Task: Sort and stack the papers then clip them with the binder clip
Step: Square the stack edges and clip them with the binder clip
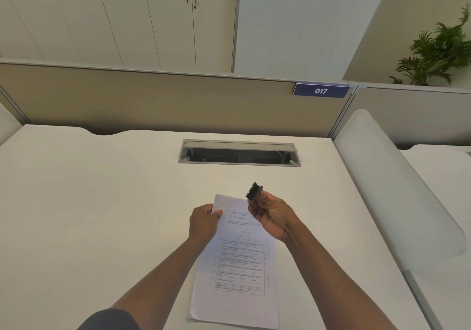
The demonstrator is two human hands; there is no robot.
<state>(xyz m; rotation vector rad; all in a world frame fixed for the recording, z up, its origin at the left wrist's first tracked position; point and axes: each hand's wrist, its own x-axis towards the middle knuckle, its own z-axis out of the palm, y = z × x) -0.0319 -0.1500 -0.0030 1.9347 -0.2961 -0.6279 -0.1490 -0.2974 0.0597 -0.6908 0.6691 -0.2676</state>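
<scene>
Left hand (204, 224) is gripping the far-left corner of the stacked papers (238, 266), steadying them on the desk (89, 202), while right hand (274, 215) is pinching the binder clip (254, 191) just above that far edge, apparently poised for clipping.

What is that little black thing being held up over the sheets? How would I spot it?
Start at the white desk and find the stack of printed papers near its front edge, gripped at the top corner by the left hand. Just above that far edge, the right hand pinches the binder clip. It is the only small, dark, boxy object there.
</scene>
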